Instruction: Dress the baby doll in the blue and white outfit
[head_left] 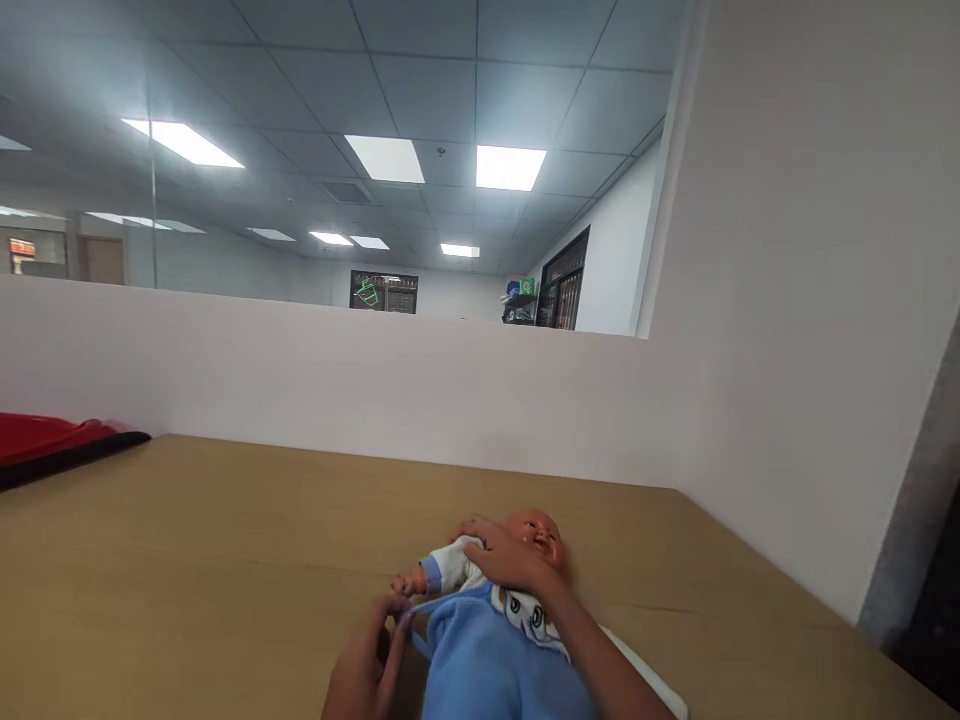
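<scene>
A baby doll (534, 530) lies on its back on the wooden table, head away from me, in a white top with blue cuffs and a printed face. Light blue overalls (487, 660) cover its lower body. My right hand (506, 555) reaches across the doll's chest, its fingers curled over the shoulder beside the head. At the doll's side, my left hand (375, 640) is closed, pinching a thin blue strap (435, 604) that runs from the overalls. The doll's small hand (409, 582) rests just above my left fingertips. My right forearm hides part of the doll's body.
The tabletop (247, 540) meets a low white wall (390, 390) with glass above it. A red item with a black edge (67, 450) lies at the far left. Another wall (810, 300) bounds the right side. Something white (649, 675) shows beyond my right forearm.
</scene>
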